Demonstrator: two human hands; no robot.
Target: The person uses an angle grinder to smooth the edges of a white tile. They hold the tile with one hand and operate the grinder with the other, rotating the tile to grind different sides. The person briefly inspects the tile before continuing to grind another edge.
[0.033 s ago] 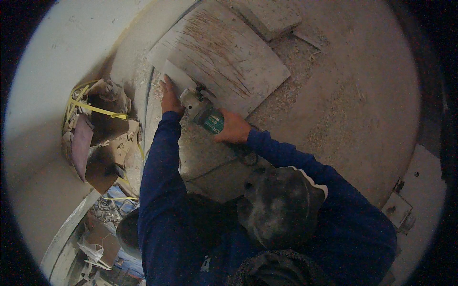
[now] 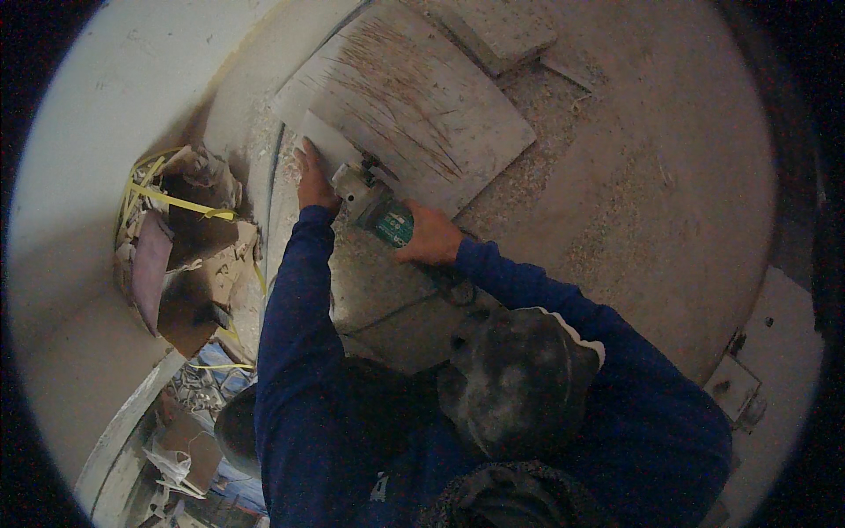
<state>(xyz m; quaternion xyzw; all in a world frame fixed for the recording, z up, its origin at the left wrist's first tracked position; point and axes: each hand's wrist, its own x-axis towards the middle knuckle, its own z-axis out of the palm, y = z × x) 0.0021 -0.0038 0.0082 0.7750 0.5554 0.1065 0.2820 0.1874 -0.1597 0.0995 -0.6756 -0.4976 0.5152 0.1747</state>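
Observation:
My right hand (image 2: 429,233) is wrapped round the green body of an angle grinder (image 2: 374,207). Its grey metal head points up and left, over a pale tile piece (image 2: 326,136); the disc is mostly hidden beneath the head. Beside the grinder head, my left hand (image 2: 315,183) lies against the left edge of the pale piece, its visible fingers stretched forward. Whether the thumb presses on the piece cannot be seen. Under and beyond it lies a large light slab (image 2: 493,132) marked with many thin brownish cut lines.
A thick block (image 2: 502,35) lies past the slab. Grit and chips (image 2: 563,150) cover the floor on the right. On the left, torn cardboard (image 2: 198,264) with yellow straps (image 2: 180,202) lies by a pale wall (image 2: 79,176). My dusty dark knee (image 2: 519,378) is close below the grinder.

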